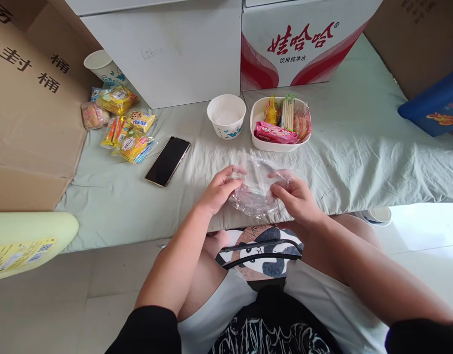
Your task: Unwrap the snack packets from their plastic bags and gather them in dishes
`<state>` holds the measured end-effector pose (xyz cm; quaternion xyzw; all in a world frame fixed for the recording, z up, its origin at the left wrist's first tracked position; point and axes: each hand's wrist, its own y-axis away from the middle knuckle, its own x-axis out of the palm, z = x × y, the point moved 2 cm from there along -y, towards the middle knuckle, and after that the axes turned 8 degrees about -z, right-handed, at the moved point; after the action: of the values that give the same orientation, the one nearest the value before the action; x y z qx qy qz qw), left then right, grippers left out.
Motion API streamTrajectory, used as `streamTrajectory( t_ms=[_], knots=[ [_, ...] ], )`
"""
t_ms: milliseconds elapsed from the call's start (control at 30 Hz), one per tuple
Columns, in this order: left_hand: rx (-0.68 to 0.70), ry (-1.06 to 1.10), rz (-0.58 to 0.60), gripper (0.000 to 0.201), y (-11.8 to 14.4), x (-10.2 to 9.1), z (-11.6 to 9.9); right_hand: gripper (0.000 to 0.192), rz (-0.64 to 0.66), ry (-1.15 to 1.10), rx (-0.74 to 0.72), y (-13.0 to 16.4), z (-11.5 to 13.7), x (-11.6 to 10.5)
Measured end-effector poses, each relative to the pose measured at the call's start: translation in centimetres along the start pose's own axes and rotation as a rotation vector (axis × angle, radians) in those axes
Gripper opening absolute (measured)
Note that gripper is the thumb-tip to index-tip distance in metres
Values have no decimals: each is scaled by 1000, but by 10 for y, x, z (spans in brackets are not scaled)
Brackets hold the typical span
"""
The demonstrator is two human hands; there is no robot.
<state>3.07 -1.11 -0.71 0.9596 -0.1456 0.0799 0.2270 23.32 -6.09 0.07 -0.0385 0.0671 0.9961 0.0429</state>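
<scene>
While a crumpled clear plastic bag (256, 189) is held over the near edge of the pale green cloth-covered surface (359, 147), it is gripped from both sides in the head view: the left hand (219, 189) is closed on its left edge with thumb and fingers pinched, and the right hand (296, 196) is closed on its right edge in the same way. The bag hangs between the two hands, near the middle of the scene, just above the knees. Judged from this grip, the film is being pulled apart at its mouth, and the opening step appears to be in hand but not finished, since no clear gap can be made out. A finer pinch on each separate layer would be called for next, with the two edges drawn apart gently so that the thin film is not torn. Farther off, a white oval plastic tray of wrapped snacks (280, 124) stands just right of an empty white paper bowl (226, 116). To the left, a black smartphone (167, 161) lies flat, and beyond it a loose heap of yellow snack packets (125, 129) is spread beside a white paper cup (101, 65).
</scene>
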Motion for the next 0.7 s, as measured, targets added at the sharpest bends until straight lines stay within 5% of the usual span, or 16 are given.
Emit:
streamTrajectory(
  t_ms=[133,267,400,533,600,700],
  knots=[
    [14,69,22,29,1,-1,-3,20,-78,-172,-2,-1,0,-3],
    [29,114,91,26,-2,-3,-6,23,-2,-207,-44,-2,2,-9],
    [159,-134,20,33,-4,-7,-6,50,97,-9,-71,-3,2,-14],
    [182,-244,-11,35,-4,-9,-5,30,58,301,-36,-6,-1,-15],
    [172,-215,-60,41,-7,-13,-4,33,-52,265,-14,-7,-2,-17],
    [279,-211,-315,38,-10,-21,-5,50,-187,120,-11,-9,-2,-21]
  ],
)
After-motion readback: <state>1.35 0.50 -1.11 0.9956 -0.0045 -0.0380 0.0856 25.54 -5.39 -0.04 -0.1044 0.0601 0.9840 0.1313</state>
